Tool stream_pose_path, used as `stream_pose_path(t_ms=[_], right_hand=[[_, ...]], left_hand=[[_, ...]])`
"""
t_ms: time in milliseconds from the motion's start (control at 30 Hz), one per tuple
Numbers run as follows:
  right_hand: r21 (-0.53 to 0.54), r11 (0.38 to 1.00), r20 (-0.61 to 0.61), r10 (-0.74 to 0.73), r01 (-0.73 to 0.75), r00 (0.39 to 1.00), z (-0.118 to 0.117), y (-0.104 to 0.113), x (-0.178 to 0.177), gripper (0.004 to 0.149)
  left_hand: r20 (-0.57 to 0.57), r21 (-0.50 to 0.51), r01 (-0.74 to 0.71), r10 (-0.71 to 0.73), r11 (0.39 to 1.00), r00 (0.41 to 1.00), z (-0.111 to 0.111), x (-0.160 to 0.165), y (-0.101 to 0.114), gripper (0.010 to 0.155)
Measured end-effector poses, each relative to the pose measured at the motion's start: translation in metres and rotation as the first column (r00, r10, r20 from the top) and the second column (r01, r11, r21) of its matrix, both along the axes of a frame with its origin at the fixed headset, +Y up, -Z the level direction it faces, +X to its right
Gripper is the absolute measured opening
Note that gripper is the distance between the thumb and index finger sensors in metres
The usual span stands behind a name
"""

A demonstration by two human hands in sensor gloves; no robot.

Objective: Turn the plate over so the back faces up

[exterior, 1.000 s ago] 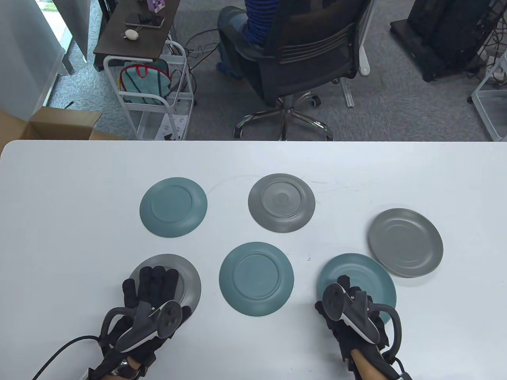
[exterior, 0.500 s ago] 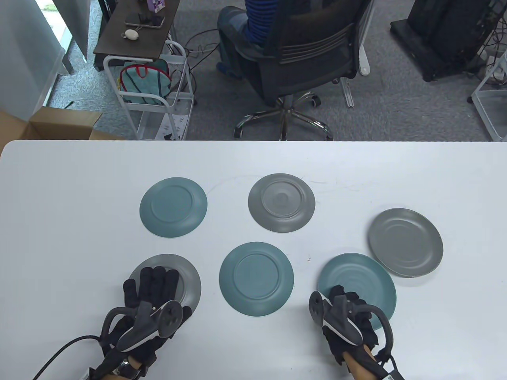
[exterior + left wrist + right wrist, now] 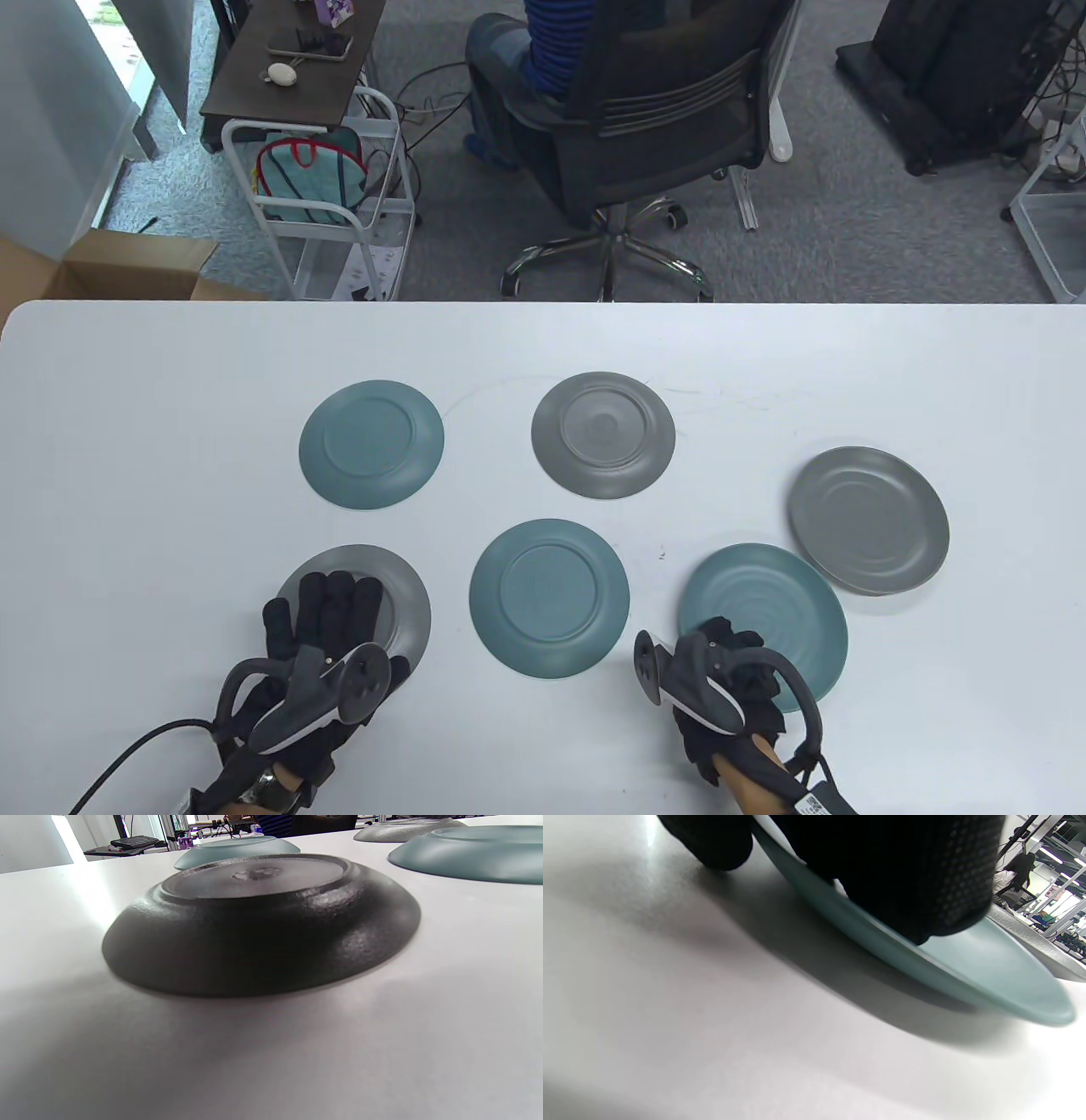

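A teal plate [image 3: 768,615] lies face up at the near right of the white table [image 3: 170,475]. My right hand [image 3: 728,652] grips its near-left rim; in the right wrist view the gloved fingers [image 3: 903,870] lie over the rim of the plate [image 3: 988,976], which casts a shadow beneath. My left hand [image 3: 331,615] rests flat, fingers spread, on a dark grey plate [image 3: 403,598] that lies back up at the near left. That plate [image 3: 263,925] fills the left wrist view, where no fingers show.
Two more teal plates [image 3: 372,444] [image 3: 549,598] and a grey plate [image 3: 603,435] lie back up. Another grey plate [image 3: 867,519] lies face up, close to the teal one's far-right edge. An office chair [image 3: 645,127] stands beyond the table's far edge.
My right hand has slid back and to the left along the teal plate's near rim, and its wrist has rolled left. The left hand and the plates have not moved.
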State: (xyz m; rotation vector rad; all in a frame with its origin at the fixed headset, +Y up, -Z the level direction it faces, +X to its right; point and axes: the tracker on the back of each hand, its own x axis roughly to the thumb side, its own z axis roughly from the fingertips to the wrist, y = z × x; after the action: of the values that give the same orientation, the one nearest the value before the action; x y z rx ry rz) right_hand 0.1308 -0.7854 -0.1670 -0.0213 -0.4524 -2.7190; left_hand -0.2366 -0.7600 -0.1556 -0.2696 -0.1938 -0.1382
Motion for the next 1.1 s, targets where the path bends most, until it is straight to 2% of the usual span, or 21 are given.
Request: stream_pose_path(t_ms=[300, 600, 833, 967, 1100], right_hand=[[-0.014, 0.992, 0.046, -0.121, 0.121, 0.992, 0.000, 0.021, 0.007, 0.063], [0.101, 0.931, 0.081, -0.360, 0.352, 0.929, 0.002, 0.062, 0.022, 0.059], [0.188, 0.827, 0.079, -0.550, 0.529, 0.831, 0.006, 0.090, 0.038, 0.055], [0.233, 0.718, 0.080, -0.686, 0.656, 0.723, 0.007, 0.105, 0.053, 0.054], [0.265, 0.616, 0.088, -0.781, 0.742, 0.618, 0.006, 0.111, 0.068, 0.053]], left_hand=[[-0.001, 0.000, -0.003, 0.003, 1.000, 1.000, 0.000, 0.000, 0.000, 0.089], [0.002, 0.013, -0.005, 0.005, 1.000, 1.000, 0.000, -0.001, 0.000, 0.089], [0.003, 0.016, -0.006, 0.006, 1.000, 1.000, 0.000, -0.001, 0.000, 0.089], [0.004, 0.017, -0.008, 0.008, 1.000, 1.000, 0.001, -0.001, 0.000, 0.089], [0.005, 0.018, -0.008, 0.008, 1.000, 1.000, 0.001, -0.001, 0.001, 0.089]])
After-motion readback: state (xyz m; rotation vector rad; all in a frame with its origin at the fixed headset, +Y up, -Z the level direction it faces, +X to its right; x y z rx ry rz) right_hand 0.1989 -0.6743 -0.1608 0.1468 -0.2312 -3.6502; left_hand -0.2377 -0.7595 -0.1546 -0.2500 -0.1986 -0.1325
